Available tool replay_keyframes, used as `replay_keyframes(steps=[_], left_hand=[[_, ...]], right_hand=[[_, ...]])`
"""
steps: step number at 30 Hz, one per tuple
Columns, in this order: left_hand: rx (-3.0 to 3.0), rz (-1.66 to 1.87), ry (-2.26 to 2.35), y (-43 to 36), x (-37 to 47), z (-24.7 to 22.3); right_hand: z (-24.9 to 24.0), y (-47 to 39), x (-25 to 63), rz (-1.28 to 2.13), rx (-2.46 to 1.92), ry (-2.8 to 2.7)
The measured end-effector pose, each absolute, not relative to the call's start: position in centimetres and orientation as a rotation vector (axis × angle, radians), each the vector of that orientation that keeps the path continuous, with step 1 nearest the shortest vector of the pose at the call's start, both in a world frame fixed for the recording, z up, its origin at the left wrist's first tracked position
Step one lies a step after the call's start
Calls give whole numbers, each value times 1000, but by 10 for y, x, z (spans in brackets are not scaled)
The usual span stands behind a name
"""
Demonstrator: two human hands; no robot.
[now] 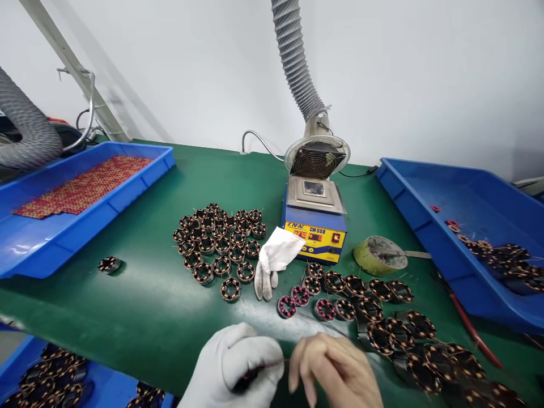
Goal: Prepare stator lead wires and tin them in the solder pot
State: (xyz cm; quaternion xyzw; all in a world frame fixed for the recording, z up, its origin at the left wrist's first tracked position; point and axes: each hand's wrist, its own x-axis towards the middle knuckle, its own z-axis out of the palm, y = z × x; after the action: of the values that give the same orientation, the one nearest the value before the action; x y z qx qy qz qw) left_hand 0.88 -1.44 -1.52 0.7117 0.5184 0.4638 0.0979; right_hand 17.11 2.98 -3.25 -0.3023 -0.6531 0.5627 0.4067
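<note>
OK so, we had the left hand (232,358), gloved in white, closed around a dark wound ring (245,381), low over the near edge of the surface (170,323). The ring was mostly hidden by the glove. Our right hand (335,368), bare, was just beside it, fingers bent and blurred; couldn't tell whether they pinched anything. What looked like a thin strand showed in the gap between the hands, too fine to be sure.

For doing this bit well, our judgement: left grip firm on the ring's outer wall, light on the windings; right fingertips close to the ring, pulling gently, as fine wire would likely kink or snap. Turning the ring in the glove seemed better than twisting the wrist.

Also worth minding: the heater unit (314,241) read lit digits, so we'd have kept the bare fingers well apart from its top plate (295,195). Spare glove (280,249) lay against its front, near three red-faced rings (306,296).
</note>
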Motion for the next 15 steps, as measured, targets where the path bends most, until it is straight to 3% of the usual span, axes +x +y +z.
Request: replay_keyframes(steps=[4, 6, 9, 11, 13, 15], left_hand=[[1984, 1233, 1446, -13, 5, -19], [2122, 1257, 1492, -14, 5, -19], [2288, 1265, 1512, -18, 7, -19], [2198, 1280, 1509, -20, 8, -20], [2021, 1308, 1483, -19, 8, -21], [1893, 1316, 1407, -16, 6, -22]], right_hand=[[-23, 37, 173, 687, -561, -1952], [-19, 36, 171, 801, -584, -1989], [-19, 31, 167, 1625, -768, -1655], [-21, 31, 166, 1917, -726, -1439], [-23, 35, 168, 1699, -637, -1571], [-22, 40, 171, 1210, -554, -1781]])
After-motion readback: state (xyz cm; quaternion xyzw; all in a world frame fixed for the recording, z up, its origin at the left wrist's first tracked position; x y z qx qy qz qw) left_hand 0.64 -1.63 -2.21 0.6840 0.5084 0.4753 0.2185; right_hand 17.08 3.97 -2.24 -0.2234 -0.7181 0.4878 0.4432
